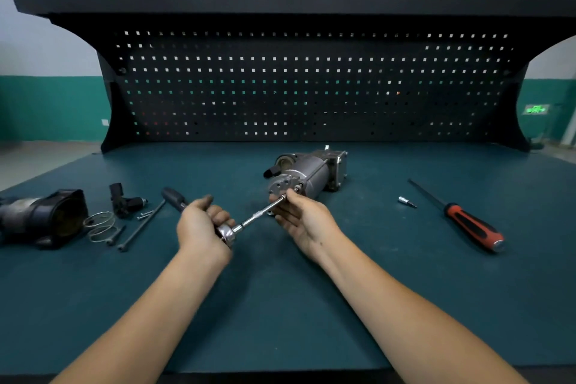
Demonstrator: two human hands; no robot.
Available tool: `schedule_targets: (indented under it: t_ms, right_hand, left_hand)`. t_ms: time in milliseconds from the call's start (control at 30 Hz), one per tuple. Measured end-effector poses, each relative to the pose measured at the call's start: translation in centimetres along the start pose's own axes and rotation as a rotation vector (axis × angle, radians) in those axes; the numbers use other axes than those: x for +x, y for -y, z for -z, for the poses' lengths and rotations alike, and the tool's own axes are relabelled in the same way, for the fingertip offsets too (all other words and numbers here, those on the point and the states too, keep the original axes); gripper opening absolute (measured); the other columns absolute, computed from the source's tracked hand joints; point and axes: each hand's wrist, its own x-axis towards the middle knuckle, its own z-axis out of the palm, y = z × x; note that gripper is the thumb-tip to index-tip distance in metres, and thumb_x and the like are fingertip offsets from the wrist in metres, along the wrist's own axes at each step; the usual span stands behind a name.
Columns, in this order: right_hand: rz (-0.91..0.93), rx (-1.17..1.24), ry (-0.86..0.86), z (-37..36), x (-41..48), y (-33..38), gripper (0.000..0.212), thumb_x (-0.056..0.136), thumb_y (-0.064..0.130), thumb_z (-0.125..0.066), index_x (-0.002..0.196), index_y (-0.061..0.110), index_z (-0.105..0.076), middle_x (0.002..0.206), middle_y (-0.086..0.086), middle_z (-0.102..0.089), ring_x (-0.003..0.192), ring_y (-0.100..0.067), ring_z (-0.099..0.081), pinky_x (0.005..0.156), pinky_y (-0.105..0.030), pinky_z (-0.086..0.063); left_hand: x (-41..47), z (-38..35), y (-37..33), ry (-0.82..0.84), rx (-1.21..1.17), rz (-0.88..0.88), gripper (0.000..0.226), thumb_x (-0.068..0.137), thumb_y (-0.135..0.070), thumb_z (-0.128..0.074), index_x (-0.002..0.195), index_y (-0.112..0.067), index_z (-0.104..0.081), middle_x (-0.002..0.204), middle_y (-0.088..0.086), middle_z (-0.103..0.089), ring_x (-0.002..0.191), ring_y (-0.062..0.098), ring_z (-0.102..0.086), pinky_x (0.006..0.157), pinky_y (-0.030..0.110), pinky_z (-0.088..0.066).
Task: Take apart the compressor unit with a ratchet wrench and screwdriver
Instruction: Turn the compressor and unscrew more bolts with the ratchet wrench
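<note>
The grey metal compressor unit (311, 171) lies on its side at the middle of the green bench top (280, 305), its round end cap facing me. My left hand (201, 224) grips the ratchet wrench (229, 232) near its head, the black handle sticking out to the upper left. A chrome extension bar (260, 213) runs from the ratchet head up to the end cap. My right hand (299, 215) pinches the far tip of that bar right at the cap. A red-and-black screwdriver (467, 221) lies on the bench to the right.
At the left lie a removed black housing (46, 218), a wire spring (99, 226), a black connector part (124, 201) and long bolts (140, 224). A small socket bit (406, 202) sits left of the screwdriver. A black pegboard (311, 84) stands behind the bench.
</note>
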Motion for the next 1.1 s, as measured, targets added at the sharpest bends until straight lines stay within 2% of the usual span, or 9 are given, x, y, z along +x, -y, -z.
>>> schedule_targets:
  t_ms: [167, 267, 367, 433, 600, 733, 833, 1000, 1100]
  right_hand:
    - [0.008, -0.049, -0.041, 0.1, -0.1, 0.1, 0.019, 0.092, 0.014, -0.054, 0.075, 0.01, -0.062, 0.057, 0.001, -0.069, 0.05, -0.007, -0.064, 0.049, -0.014, -0.049]
    - [0.016, -0.054, -0.065, 0.1, -0.1, 0.3, 0.018, 0.09, 0.015, -0.058, 0.074, 0.007, -0.062, 0.054, -0.001, -0.067, 0.047, -0.008, -0.063, 0.048, -0.016, -0.048]
    - [-0.003, -0.071, -0.067, 0.2, -0.3, 0.4, 0.021, 0.091, 0.017, -0.058, 0.075, 0.004, -0.061, 0.053, -0.002, -0.066, 0.044, -0.01, -0.061, 0.045, -0.017, -0.047]
    - [-0.007, -0.043, -0.051, 0.1, -0.4, 0.4, 0.022, 0.093, 0.018, -0.054, 0.077, 0.005, -0.061, 0.053, -0.001, -0.066, 0.047, -0.01, -0.062, 0.047, -0.019, -0.048]
    - [-0.071, 0.088, 0.041, -0.3, -0.6, 0.3, 0.02, 0.098, 0.015, -0.04, 0.084, 0.013, -0.055, 0.062, 0.001, -0.071, 0.063, -0.011, -0.065, 0.056, -0.021, -0.048]
    - [-0.016, 0.043, 0.013, -0.4, -0.5, -0.1, 0.02, 0.097, 0.014, -0.045, 0.081, 0.012, -0.059, 0.059, 0.003, -0.069, 0.057, -0.007, -0.064, 0.053, -0.016, -0.05]
    - [-0.004, 0.025, -0.004, -0.3, -0.4, -0.1, 0.019, 0.095, 0.014, -0.049, 0.079, 0.011, -0.06, 0.058, 0.003, -0.069, 0.056, -0.007, -0.064, 0.051, -0.015, -0.05]
    - [0.009, -0.015, -0.038, -0.1, -0.2, -0.1, 0.019, 0.092, 0.014, -0.055, 0.076, 0.007, -0.059, 0.053, 0.0, -0.066, 0.048, -0.008, -0.062, 0.052, -0.02, -0.05]
    - [0.001, -0.019, -0.02, 0.2, -0.3, -0.1, 0.019, 0.093, 0.017, -0.053, 0.077, 0.008, -0.058, 0.055, 0.0, -0.068, 0.05, -0.008, -0.063, 0.058, -0.022, -0.05]
  left_hand:
    - [-0.8, 0.4, 1.5, 0.187, 0.358, -0.507, 0.02, 0.095, -0.009, -0.038, 0.08, -0.021, -0.047, 0.038, -0.012, -0.029, 0.032, 0.004, -0.024, 0.035, 0.013, -0.021]
    - [-2.2, 1.4, 2.0, 0.734, 0.885, -1.139, 0.009, 0.082, -0.014, -0.047, 0.086, -0.02, -0.052, 0.054, -0.005, -0.052, 0.042, 0.005, -0.04, 0.043, 0.011, -0.036]
    - [-1.5, 2.0, 2.2, 1.136, 1.413, -1.645, 0.032, 0.068, -0.013, -0.042, 0.098, -0.018, -0.05, 0.059, -0.001, -0.062, 0.049, 0.015, -0.051, 0.046, 0.02, -0.043]
    - [-1.6, 2.1, 2.4, 1.066, 1.375, -1.595, 0.032, 0.07, -0.014, -0.043, 0.1, -0.019, -0.051, 0.064, 0.001, -0.066, 0.051, 0.019, -0.057, 0.047, 0.024, -0.045]
    - [-2.0, 0.6, 2.0, 0.395, 0.534, -0.756, 0.015, 0.095, -0.009, -0.045, 0.088, -0.022, -0.051, 0.04, -0.013, -0.036, 0.034, 0.002, -0.03, 0.035, 0.012, -0.025]
    - [-0.6, -0.3, 0.7, 0.179, 0.196, -0.392, 0.021, 0.1, -0.014, -0.036, 0.083, -0.021, -0.047, 0.038, -0.011, -0.024, 0.031, 0.005, -0.022, 0.036, 0.015, -0.022]
    - [-1.3, 0.1, 1.3, 0.291, 0.36, -0.559, 0.019, 0.098, -0.012, -0.04, 0.081, -0.019, -0.045, 0.039, -0.012, -0.03, 0.032, 0.003, -0.025, 0.035, 0.013, -0.021]
    - [-1.0, 2.3, 1.9, 1.001, 1.219, -1.473, 0.014, 0.079, -0.018, -0.047, 0.092, -0.017, -0.048, 0.064, -0.002, -0.063, 0.049, 0.015, -0.055, 0.046, 0.027, -0.043]
    - [-1.9, 2.2, 2.5, 0.937, 1.201, -1.379, 0.01, 0.079, -0.021, -0.049, 0.088, -0.018, -0.048, 0.056, -0.001, -0.059, 0.045, 0.011, -0.049, 0.045, 0.023, -0.039]
